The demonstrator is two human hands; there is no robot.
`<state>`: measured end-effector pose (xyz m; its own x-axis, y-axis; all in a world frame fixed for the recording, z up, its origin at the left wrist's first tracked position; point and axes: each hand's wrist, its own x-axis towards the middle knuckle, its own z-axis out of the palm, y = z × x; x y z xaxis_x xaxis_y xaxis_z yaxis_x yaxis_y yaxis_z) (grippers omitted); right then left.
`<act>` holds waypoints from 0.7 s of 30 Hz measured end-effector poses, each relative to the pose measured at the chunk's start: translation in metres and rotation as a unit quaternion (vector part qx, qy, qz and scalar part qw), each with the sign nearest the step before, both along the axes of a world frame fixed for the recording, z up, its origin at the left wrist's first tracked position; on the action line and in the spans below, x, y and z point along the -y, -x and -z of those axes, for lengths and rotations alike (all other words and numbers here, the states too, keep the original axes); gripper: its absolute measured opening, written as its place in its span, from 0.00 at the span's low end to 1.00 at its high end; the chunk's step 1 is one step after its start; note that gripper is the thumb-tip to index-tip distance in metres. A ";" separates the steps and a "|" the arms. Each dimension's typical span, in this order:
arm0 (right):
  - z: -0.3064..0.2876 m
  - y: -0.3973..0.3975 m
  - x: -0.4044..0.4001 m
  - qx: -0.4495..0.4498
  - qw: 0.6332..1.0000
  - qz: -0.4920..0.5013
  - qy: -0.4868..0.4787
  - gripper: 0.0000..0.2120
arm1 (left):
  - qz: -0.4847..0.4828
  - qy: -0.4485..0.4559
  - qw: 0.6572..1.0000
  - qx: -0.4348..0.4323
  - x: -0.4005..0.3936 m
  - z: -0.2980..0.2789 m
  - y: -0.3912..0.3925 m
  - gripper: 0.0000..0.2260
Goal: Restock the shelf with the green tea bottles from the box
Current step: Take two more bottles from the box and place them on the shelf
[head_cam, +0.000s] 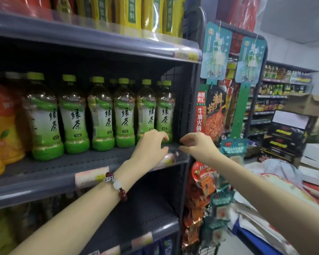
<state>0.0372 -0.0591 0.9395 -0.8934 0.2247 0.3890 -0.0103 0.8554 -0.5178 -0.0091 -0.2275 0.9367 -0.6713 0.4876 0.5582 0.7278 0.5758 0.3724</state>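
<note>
Several green tea bottles (123,115) with green caps stand upright in a row on the middle grey shelf (50,173), more behind them. The rightmost bottle (165,111) stands next to the shelf's wire end panel. My left hand (151,144), a bead bracelet on its wrist, hovers just in front of that bottle's base with curled fingers, holding nothing. My right hand (199,146) is at the shelf's right front corner, fingers apart and empty. No box of bottles shows.
Orange drink bottles (2,129) fill the shelf's left end. Yellow packs (129,13) sit on the shelf above. A rack of hanging snack packets (214,115) stands right of the shelf end. Cardboard boxes (307,103) and stacked goods lie at the right.
</note>
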 end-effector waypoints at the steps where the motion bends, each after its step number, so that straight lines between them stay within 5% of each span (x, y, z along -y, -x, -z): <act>1: 0.004 -0.006 -0.005 0.002 1.000 0.014 -0.001 0.16 | 0.013 0.005 1.000 0.005 -0.003 0.002 -0.003 0.13; 21: 0.150 -0.104 -0.102 0.166 0.958 0.222 0.080 0.13 | 0.172 0.125 0.959 0.187 -0.134 0.153 -0.034 0.09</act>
